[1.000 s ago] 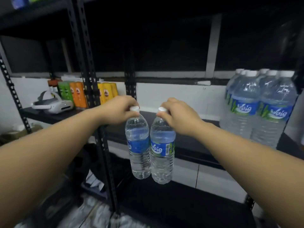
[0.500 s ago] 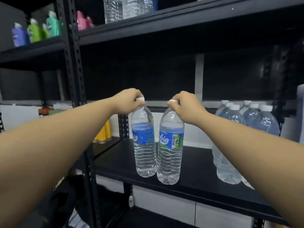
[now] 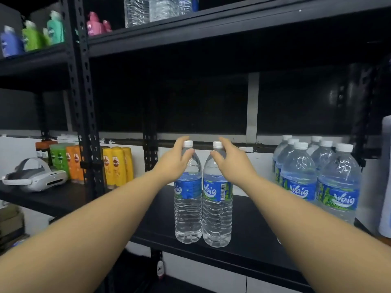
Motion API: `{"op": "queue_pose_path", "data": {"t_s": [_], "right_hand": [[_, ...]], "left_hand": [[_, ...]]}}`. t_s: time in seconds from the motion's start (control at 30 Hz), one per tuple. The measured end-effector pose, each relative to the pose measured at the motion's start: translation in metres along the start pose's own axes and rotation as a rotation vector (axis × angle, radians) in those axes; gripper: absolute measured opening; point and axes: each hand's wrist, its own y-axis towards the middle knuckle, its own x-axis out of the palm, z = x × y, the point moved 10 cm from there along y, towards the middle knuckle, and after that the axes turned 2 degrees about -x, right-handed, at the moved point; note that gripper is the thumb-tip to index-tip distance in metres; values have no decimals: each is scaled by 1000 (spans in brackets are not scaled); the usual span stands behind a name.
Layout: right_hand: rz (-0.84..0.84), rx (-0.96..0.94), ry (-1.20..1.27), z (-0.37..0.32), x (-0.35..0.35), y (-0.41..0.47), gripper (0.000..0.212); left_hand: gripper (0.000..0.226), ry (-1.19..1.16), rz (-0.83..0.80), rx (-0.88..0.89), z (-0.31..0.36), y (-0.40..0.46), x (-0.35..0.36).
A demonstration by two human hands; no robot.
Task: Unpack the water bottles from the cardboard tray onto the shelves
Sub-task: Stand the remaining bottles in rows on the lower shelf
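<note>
Two clear water bottles with blue labels and white caps stand upright side by side near the front edge of the black middle shelf [image 3: 249,235]. My left hand [image 3: 173,163] is at the neck of the left bottle [image 3: 187,212], fingers spread loosely around the cap. At the neck of the right bottle [image 3: 216,218], my right hand [image 3: 232,163] has its fingers and thumb apart in the same way. Neither hand grips its bottle. The cardboard tray is out of view.
Several more of the same water bottles [image 3: 300,176] stand at the shelf's right end. Left of a black upright post [image 3: 84,102] are yellow and orange bottles [image 3: 116,163] and a white headset [image 3: 36,176]. The shelf above holds more water bottles [image 3: 148,9].
Both bottles were carried up by their caps and set down on the middle shelf. Both hands have since loosened from the caps.
</note>
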Motion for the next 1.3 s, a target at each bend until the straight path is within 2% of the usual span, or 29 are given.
{"op": "queue_pose_path", "data": {"t_s": [0.1, 0.2, 0.27, 0.33, 0.47, 0.63, 0.73, 0.83, 1.07, 1.3], "right_hand": [[-10, 51, 51, 15, 20, -18, 85], [-20, 98, 123, 36, 36, -44, 95], [-63, 132, 203, 54, 52, -67, 81], [-142, 183, 203, 77, 75, -94, 69], [-268, 273, 194, 111, 111, -132, 74], [-238, 296, 207, 115, 127, -125, 75], [-231, 299, 200, 114, 139, -118, 76], [-236, 286, 214, 111, 151, -112, 78], [-258, 286, 248, 106, 183, -85, 76], [-255, 243, 233, 105, 221, -43, 73]], "left_hand": [[57, -153, -11, -24, -21, -18, 19], [77, -316, -40, -20, -34, -43, 35], [102, -379, -146, -49, -47, -63, 56], [114, -354, -223, -94, -67, -84, 78], [101, -364, -163, -153, -99, -100, 94], [96, -318, 25, -123, -112, -96, 94], [101, -376, -87, -77, -118, -96, 101], [108, -385, -178, -107, -142, -93, 101], [94, -369, -160, -273, -200, -76, 102], [90, -275, -120, -265, -231, -45, 107]]}}
